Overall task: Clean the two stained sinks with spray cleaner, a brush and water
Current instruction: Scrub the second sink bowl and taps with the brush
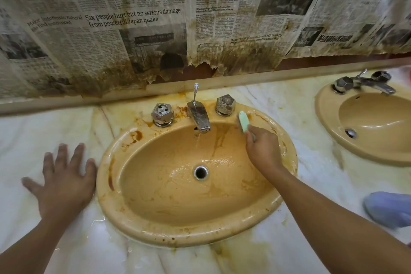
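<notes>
Right grip (263, 151) clasps green brush (243, 121) on sink (155, 233) rim beside knob (225, 104) — left grip (64, 180) splayed flat on counter (33, 135).

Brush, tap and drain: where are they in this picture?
brush (243, 122): head view, on its green back.
tap (199, 117): head view, on its metal spout.
drain (200, 172): head view, on its dark opening.

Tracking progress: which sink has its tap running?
The central sink, beside the right hand gripping the green brush; the far-right sink shows no stream.
</notes>
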Demonstrator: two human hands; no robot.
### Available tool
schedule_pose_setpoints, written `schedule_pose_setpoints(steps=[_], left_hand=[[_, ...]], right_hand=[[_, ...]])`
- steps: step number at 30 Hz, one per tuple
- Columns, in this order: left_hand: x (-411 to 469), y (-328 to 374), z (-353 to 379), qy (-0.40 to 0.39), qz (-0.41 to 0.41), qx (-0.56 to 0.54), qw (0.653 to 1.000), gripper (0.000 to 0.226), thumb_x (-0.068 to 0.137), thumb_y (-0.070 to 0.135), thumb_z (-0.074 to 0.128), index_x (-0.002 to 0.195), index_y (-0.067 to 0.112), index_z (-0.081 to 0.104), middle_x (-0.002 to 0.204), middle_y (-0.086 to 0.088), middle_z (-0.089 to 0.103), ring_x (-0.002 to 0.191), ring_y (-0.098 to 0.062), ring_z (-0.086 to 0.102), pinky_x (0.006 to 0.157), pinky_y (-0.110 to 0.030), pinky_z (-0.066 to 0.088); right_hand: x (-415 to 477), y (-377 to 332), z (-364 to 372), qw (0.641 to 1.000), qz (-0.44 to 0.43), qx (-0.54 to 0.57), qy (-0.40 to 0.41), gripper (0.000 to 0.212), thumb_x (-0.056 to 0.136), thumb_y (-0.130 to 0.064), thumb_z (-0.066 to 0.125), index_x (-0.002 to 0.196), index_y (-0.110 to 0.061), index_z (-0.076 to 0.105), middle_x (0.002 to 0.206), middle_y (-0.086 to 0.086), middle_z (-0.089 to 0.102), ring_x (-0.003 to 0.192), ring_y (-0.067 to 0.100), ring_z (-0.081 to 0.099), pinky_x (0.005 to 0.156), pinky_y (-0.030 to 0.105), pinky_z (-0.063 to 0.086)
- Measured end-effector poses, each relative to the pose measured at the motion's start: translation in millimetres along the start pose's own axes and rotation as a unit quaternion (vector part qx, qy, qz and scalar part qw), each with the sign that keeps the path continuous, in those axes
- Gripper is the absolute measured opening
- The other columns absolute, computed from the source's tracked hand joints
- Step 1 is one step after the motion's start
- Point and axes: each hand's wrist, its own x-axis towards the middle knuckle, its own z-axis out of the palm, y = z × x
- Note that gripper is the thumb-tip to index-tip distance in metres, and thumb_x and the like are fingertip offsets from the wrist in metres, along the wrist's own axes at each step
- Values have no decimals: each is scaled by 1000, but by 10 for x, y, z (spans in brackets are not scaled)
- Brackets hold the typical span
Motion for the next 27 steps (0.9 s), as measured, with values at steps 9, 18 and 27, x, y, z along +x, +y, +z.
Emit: schedule_pose_setpoints(steps=[9, 18, 27], left_hand=[[6, -2, 12, 10, 12, 6, 1000, 58, 103, 63, 19, 159, 49, 14, 174, 8, 7, 160, -22, 2, 117, -76, 6], [466, -534, 416, -38, 14, 128, 991, 70, 99, 67, 6, 147, 28, 38, 175, 3, 0, 160, -31, -12, 119, -74, 14], [120, -161, 124, -1, 21, 19, 1000, 64, 104, 62, 22, 159, 32, 31, 174, 2, 11, 160, -27, 0, 120, -75, 7]], right_hand=[[755, -280, 300, 836, 377, 395, -60, 17, 92, -7, 61, 102, -7, 75, 80, 12, 55, 54, 19, 31, 40, 21, 25], [837, -327, 270, 873, 365, 315, -71, 11, 87, -13, 66, 93, -4, 68, 81, 11, 57, 58, 23, 45, 38, 21, 32], [148, -372, -92, 960, 195, 196, -53, 20, 97, -27, 64, 106, -24, 81, 105, 0, 75, 91, 24, 66, 65, 23, 48]])
